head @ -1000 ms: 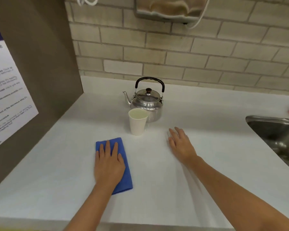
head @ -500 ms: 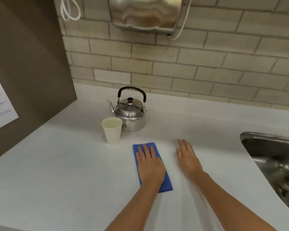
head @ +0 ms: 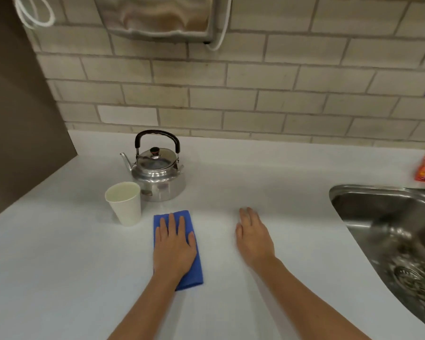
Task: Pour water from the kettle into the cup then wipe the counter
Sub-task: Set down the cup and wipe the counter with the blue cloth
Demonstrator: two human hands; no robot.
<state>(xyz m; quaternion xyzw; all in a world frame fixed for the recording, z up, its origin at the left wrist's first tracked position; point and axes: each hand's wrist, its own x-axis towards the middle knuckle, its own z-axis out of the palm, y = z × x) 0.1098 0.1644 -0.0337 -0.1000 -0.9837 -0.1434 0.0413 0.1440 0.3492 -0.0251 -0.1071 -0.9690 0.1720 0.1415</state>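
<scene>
The left hand [head: 174,249] is pressing flat, fingers [head: 171,223] spread, on the soft blue cloth [head: 193,273], gripping nothing. The light, tippable cup [head: 125,203] is standing just left of those fingers, kettle [head: 157,173] beyond. The right hand [head: 254,238] is resting open on the table [head: 59,278].

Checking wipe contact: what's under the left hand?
The left hand lies flat, fingers spread, on the folded blue cloth, which rests on the white counter. The counter beneath the cloth is covered, so any wetness there can't be seen.
</scene>
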